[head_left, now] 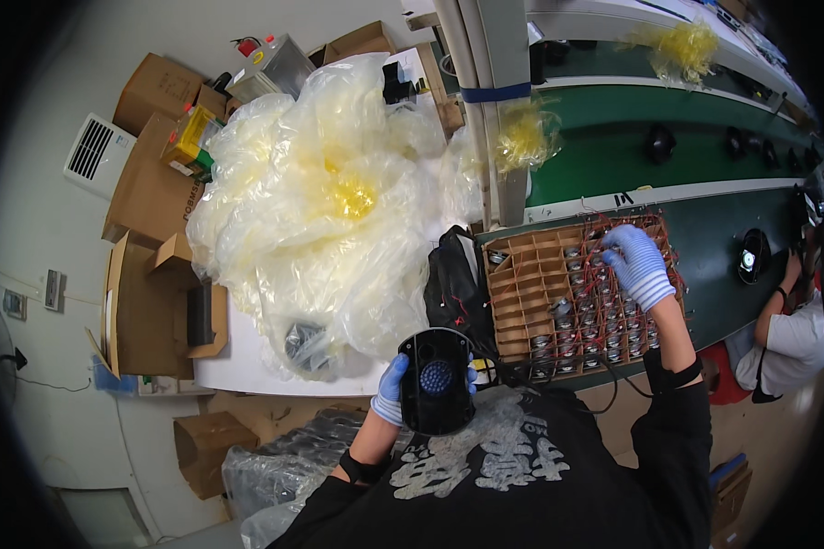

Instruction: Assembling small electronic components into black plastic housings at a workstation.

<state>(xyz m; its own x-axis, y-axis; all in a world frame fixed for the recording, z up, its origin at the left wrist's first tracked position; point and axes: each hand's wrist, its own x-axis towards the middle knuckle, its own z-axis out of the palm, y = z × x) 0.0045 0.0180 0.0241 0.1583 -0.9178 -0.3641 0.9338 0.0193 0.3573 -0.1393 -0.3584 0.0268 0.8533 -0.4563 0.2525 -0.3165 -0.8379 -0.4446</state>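
Note:
My left hand (391,392), in a blue-and-white striped glove, is wrapped round a black oval housing (438,403) with a round dotted grille in its middle. Its fingertips show at the housing's right edge. Over the far part of a divided cardboard tray (522,284), my right hand (638,265) wears a matching glove. Its fingers are bent together among red wires, and whatever they grip is hidden. Rows of small round metal parts (591,334) with red wires, looking like speaker drivers, fill the tray's right compartments; many compartments at its left hold nothing.
A big heap of clear plastic bags (311,210) covers the white table at left. A black bag (458,284) lies against the tray. Beyond stand a post (485,110) and a green conveyor (595,137) carrying black parts. Another person (787,339) works at right.

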